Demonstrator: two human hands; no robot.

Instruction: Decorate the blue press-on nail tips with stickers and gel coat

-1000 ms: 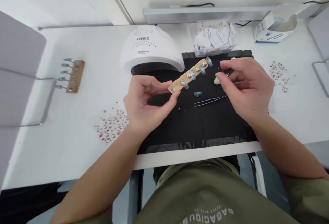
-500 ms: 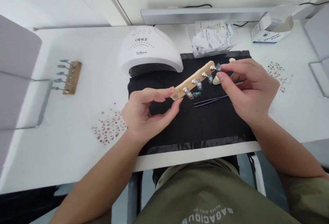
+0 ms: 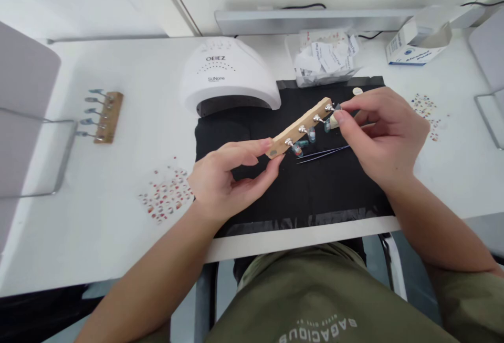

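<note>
My left hand (image 3: 226, 177) pinches the near left end of a wooden nail display stand (image 3: 294, 130) between thumb and fingers, holding it tilted above the black cloth (image 3: 283, 206). Metal pegs along the stand carry blue-grey decorated false nails, such as the middle one (image 3: 311, 134). At the stand's far right end, the thumb and index finger of my right hand (image 3: 388, 135) are closed on the last false nail (image 3: 337, 107), largely covered by the fingertips. Beneath the stand lie a loose teal nail (image 3: 302, 143) and tweezers (image 3: 323, 154); my right hand hides part of the tweezers.
A white nail lamp (image 3: 232, 78) stands behind the cloth, beside a clear tub (image 3: 326, 64) of alcohol pad packets. An open box (image 3: 417, 46) is at back right. Another nail stand (image 3: 109, 117) is at left. Sticker sheets (image 3: 167, 190) flank the cloth.
The stand has shifted slightly right and down, and its nails have turned a little. My right fingers keep their pinch on the end nail, now covering more of it.
</note>
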